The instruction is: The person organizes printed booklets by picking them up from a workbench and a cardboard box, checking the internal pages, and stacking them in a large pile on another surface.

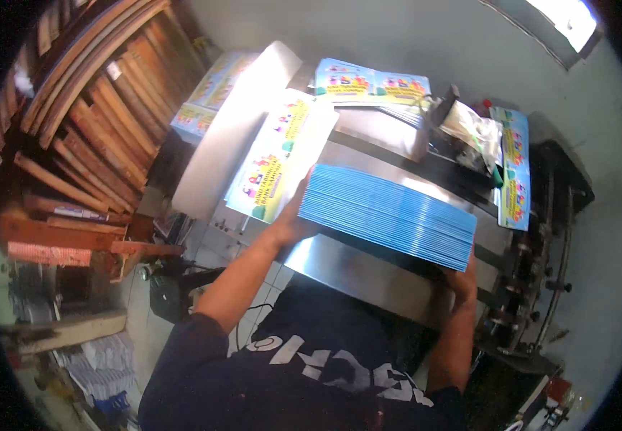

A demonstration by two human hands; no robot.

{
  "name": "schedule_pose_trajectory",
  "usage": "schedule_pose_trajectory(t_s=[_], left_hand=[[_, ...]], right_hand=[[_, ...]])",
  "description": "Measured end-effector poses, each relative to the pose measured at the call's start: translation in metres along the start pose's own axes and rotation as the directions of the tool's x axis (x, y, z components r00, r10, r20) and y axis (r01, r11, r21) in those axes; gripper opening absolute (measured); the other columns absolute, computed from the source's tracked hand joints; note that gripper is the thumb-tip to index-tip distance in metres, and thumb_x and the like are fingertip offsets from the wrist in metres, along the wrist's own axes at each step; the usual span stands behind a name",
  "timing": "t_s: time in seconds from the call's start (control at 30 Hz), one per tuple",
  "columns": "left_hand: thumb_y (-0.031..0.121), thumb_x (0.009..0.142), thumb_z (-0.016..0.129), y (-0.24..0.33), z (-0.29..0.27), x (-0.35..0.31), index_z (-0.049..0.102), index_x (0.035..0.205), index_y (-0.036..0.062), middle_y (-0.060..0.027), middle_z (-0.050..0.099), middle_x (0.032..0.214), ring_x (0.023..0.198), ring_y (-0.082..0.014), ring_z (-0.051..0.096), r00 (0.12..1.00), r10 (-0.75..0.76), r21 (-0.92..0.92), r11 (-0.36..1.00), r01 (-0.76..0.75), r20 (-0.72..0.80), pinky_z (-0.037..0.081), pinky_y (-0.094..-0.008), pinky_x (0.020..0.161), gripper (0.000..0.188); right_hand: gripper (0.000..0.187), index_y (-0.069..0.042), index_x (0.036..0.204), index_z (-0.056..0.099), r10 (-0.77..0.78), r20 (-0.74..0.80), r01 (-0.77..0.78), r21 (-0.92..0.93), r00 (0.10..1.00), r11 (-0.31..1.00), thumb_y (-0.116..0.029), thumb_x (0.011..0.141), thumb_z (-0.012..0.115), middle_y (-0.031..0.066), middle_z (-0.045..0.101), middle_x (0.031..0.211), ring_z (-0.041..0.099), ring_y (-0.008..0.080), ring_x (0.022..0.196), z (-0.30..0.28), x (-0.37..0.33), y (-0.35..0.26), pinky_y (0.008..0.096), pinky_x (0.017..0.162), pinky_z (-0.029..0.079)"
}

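A thick stack of booklets (388, 215) with light blue edges is held between my two hands, above the steel surface of a machine table (347, 273). My left hand (295, 221) is closed on the stack's left end. My right hand (462, 276) grips its right end from below, with most of its fingers hidden behind the stack. Just beyond my left hand lies a pile of printed cover sheets (278, 154) with colourful cartoon figures on light blue and yellow.
A white curved panel (235, 133) stands left of the sheets. More printed stacks lie at the back (372, 82), far left (210, 93) and right (515, 169). Plastic wrapping (472, 129) sits on dark machine parts. Wooden boards (109, 129) fill a left rack; metal rods (551, 266) line the right.
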State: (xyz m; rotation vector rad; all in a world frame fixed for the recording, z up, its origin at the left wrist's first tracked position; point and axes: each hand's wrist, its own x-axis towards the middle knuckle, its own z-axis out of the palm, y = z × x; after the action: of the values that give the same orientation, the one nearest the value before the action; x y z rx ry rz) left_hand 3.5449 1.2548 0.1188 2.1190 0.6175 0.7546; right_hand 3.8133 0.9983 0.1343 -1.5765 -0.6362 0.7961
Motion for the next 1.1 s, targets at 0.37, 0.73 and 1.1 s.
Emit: schedule_pose_trajectory(t_s=[0.37, 0.73, 1.1], left_hand=[[0.011, 0.063, 0.089, 0.072, -0.018, -0.039, 0.044, 0.131, 0.0029, -0.0136, 0.047, 0.132, 0.123, -0.0251, 0.047, 0.934, -0.317, -0.129, 0.932, 0.339, 0.163, 0.041, -0.0391, 0.103, 0.081], [0.008, 0.084, 0.072, 0.076, -0.003, -0.147, 0.061, 0.111, 0.0004, -0.0077, 0.067, 0.102, 0.096, -0.0156, 0.062, 0.497, -0.836, -0.561, 0.303, 0.77, 0.231, 0.05, -0.0318, 0.086, 0.03], [0.003, 0.084, 0.072, 0.064, 0.011, -0.162, 0.062, 0.114, -0.0003, -0.0068, 0.069, 0.102, 0.092, -0.0151, 0.065, 0.541, -0.823, -0.576, 0.361, 0.734, 0.174, 0.051, -0.0289, 0.082, 0.032]], right_hand=[[0.036, -0.001, 0.119, 0.056, 0.137, 0.052, -0.129, -0.129, 0.989, 0.983, -0.021, 0.091, 0.066, 0.0099, 0.063, 0.111, 0.062, 0.0221, 0.094, -0.043, -0.016, -0.018, 0.0351, 0.08, 0.052], [0.075, 0.001, 0.127, 0.048, 0.44, 0.149, -0.3, -0.54, 0.886, 0.787, -0.019, 0.067, 0.088, 0.0143, 0.065, 0.109, 0.064, 0.0278, 0.1, 0.024, -0.025, -0.056, 0.0389, 0.087, 0.052], [0.073, -0.009, 0.144, 0.04, -0.071, 0.692, 0.691, -0.699, 0.719, 0.186, -0.061, 0.092, 0.045, 0.0178, 0.04, 0.147, 0.031, 0.0343, 0.14, 0.187, -0.014, -0.053, 0.0596, 0.109, 0.025]])
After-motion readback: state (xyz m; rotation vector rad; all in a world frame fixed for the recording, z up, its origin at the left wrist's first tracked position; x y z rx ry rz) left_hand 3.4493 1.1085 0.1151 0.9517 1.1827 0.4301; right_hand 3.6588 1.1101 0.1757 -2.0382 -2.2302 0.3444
